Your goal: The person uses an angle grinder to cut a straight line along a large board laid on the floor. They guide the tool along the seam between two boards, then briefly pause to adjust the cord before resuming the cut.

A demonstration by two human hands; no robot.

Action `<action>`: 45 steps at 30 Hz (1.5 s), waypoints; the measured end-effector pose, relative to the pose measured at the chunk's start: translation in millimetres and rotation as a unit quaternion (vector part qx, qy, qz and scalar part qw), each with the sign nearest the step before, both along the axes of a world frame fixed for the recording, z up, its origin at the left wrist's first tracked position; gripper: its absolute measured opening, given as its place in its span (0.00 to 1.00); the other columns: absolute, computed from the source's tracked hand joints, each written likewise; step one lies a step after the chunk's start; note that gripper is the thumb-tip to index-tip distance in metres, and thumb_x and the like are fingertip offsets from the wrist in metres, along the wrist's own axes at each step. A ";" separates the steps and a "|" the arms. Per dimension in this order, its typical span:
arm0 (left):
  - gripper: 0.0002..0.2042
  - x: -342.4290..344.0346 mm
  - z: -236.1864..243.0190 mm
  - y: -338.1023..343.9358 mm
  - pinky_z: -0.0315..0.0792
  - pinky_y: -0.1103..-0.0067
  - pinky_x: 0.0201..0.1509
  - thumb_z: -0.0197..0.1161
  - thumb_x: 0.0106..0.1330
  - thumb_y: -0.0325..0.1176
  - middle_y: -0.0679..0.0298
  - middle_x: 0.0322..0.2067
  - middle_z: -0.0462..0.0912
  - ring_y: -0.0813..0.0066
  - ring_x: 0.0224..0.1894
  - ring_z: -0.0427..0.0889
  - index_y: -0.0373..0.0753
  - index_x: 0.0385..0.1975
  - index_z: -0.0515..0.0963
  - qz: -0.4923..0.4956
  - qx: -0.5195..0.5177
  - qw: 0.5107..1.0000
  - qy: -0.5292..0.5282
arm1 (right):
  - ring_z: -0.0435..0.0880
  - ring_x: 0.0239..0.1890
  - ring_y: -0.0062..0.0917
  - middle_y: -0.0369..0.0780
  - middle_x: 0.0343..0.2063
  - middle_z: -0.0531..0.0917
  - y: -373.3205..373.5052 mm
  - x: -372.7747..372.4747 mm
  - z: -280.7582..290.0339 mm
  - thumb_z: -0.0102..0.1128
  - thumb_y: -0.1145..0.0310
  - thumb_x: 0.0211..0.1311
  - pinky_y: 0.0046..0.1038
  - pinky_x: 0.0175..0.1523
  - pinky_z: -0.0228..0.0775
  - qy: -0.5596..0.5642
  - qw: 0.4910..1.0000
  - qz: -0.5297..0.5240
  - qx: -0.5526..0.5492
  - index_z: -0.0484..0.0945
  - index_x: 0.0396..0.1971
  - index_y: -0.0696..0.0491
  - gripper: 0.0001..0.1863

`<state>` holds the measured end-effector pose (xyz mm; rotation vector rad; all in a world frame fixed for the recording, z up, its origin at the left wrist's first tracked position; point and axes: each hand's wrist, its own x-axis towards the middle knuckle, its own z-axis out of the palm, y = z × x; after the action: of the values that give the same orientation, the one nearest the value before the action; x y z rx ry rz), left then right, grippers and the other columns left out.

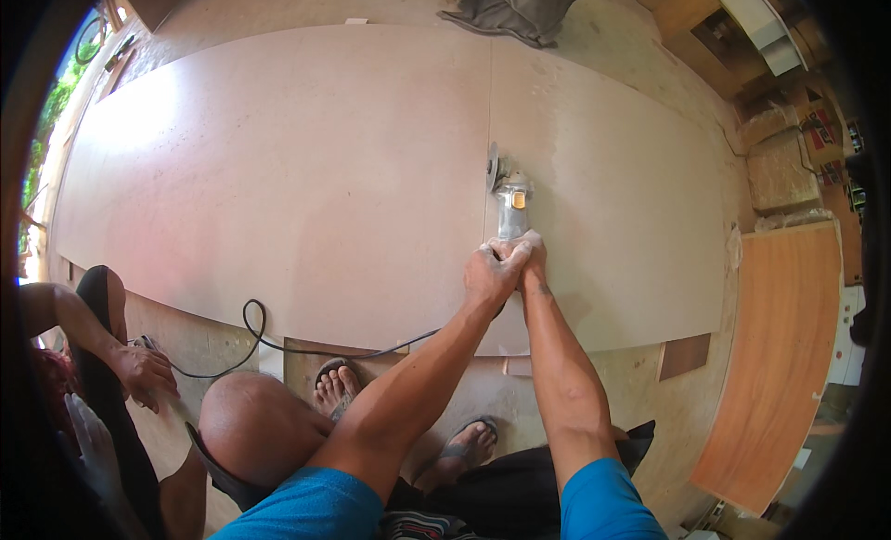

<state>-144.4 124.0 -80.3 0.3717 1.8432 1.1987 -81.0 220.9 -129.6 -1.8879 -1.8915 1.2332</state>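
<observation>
An angle grinder with a grey body and a yellow patch lies over a large pale board. Its round disc stands edge-on at a thin straight line that crosses the board. My left hand is closed round the rear of the grinder. My right hand, dusty with white powder, is also closed on it, pressed against the left. Most of the grip is hidden under my fingers. A black power cord runs from below my hands to the left.
A co-worker's hand is at the lower left, beside the cord's loop. My sandalled feet are by the board's near edge. An orange-brown wood panel lies at right, a dark cloth at the far edge, and boxes at far right.
</observation>
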 end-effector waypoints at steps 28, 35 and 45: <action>0.30 13.6 11.4 -26.3 0.82 0.66 0.47 0.72 0.64 0.58 0.47 0.33 0.90 0.60 0.40 0.92 0.28 0.36 0.86 -0.019 0.000 1.000 0.022 | 0.77 0.20 0.25 0.35 0.17 0.80 -21.7 21.9 -13.4 0.79 0.57 0.44 0.36 0.27 0.71 0.028 1.000 0.011 0.005 0.78 0.17 0.61 0.22; 0.22 18.8 7.3 -28.7 0.81 0.66 0.45 0.74 0.62 0.54 0.53 0.29 0.89 0.59 0.35 0.90 0.37 0.28 0.83 -0.001 -0.001 1.000 0.006 | 0.81 0.21 0.30 0.41 0.17 0.82 -28.3 23.6 -3.8 0.78 0.53 0.43 0.40 0.30 0.74 0.013 0.999 0.018 0.042 0.81 0.18 0.63 0.25; 0.24 24.2 0.4 -34.3 0.82 0.65 0.44 0.74 0.62 0.55 0.49 0.31 0.89 0.57 0.36 0.91 0.34 0.34 0.85 -0.001 0.008 1.000 0.027 | 0.79 0.21 0.26 0.38 0.17 0.81 -34.2 26.9 -6.9 0.79 0.55 0.43 0.38 0.28 0.72 0.041 0.999 0.012 0.017 0.80 0.18 0.61 0.23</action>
<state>-120.2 89.6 -79.9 0.4177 1.8799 1.2140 -54.2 186.7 -136.5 -1.7745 -1.8848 1.2584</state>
